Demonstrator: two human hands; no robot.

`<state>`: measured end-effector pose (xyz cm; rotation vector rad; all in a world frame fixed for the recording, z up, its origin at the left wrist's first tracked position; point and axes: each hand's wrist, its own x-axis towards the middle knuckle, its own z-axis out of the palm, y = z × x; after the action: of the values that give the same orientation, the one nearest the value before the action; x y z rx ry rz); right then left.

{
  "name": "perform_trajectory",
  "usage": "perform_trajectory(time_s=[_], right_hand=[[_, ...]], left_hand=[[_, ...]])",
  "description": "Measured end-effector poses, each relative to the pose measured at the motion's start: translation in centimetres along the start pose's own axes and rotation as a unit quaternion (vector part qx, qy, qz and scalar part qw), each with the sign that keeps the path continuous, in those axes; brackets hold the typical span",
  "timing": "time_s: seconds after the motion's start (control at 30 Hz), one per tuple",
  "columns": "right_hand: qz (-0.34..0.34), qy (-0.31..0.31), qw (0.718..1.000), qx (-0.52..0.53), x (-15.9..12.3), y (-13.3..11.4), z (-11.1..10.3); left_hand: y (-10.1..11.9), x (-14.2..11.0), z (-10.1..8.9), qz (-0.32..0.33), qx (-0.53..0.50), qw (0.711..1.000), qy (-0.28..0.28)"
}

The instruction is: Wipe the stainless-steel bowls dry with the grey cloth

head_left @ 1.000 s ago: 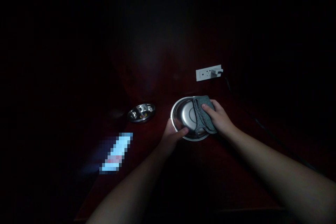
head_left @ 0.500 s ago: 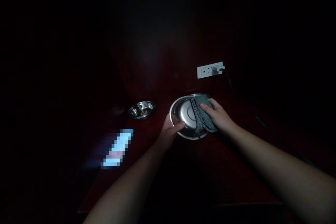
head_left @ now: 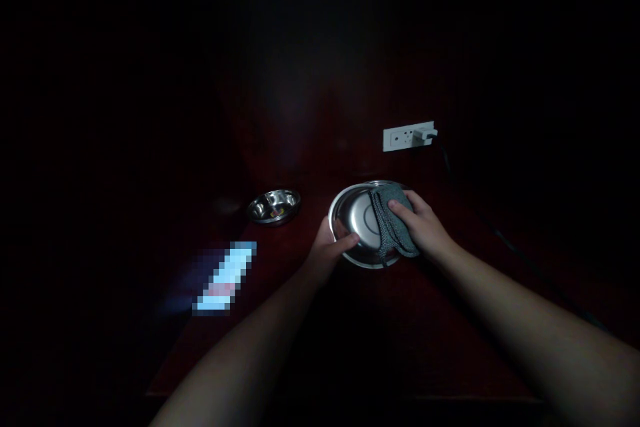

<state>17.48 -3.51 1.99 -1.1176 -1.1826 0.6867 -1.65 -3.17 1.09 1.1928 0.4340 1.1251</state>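
Note:
A shiny steel bowl (head_left: 356, 217) is tilted so that its round face points toward me. My left hand (head_left: 329, 248) grips it by the left rim, thumb over the near face and fingers behind. A folded grey-green cloth (head_left: 395, 220) covers the bowl's right side. My right hand (head_left: 423, 223) is closed on the cloth, thumb on top, pressing it against the bowl. Behind the held bowl, the rim of another steel bowl (head_left: 383, 182) shows; most of it is hidden.
A second shallow steel bowl (head_left: 274, 207) stands at the left on the dark red table (head_left: 370, 347). Nearer me lies a bright, pixelated screen (head_left: 227, 280). A white wall socket (head_left: 409, 137) holds a plug with a dark cable running down the right. The surroundings are very dark.
The view has shifted slightly, so most things sit a little further right. Both hands keep their hold on the bowl and cloth, with barely any movement between them.

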Motion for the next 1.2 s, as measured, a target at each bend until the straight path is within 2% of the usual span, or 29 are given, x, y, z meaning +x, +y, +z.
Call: perform_trajectory(time_s=[0.1,0.27,0.43,0.6,0.8,0.97,1.2], right_hand=[[0.011,0.018,1.000,0.015,-0.1,-0.3,0.2],[0.021,0.003,0.998,0.058,-0.3,-0.5,0.3],[0.011,-0.002,0.999,0.048,-0.3,-0.4,0.2],[-0.019,-0.006,0.999,0.030,-0.2,-0.1,-0.1],[-0.014,0.003,0.999,0.031,0.0,0.2,0.0],[-0.005,0.011,1.000,0.029,0.1,0.1,0.1],[-0.010,0.005,1.000,0.027,0.1,0.5,0.0]], left_hand=[[-0.2,-0.2,0.4,-0.003,-0.020,1.000,-0.019],[-0.1,-0.2,0.3,0.006,-0.022,0.999,-0.036],[-0.3,0.3,-0.2,-0.002,-0.007,0.999,-0.051],[-0.2,0.3,0.3,0.018,-0.003,0.999,-0.050],[-0.6,0.6,0.0,0.031,0.008,0.997,-0.074],[-1.1,1.1,-0.5,0.019,0.004,0.998,-0.067],[-0.8,0.9,-0.5,0.013,0.020,0.998,-0.051]])
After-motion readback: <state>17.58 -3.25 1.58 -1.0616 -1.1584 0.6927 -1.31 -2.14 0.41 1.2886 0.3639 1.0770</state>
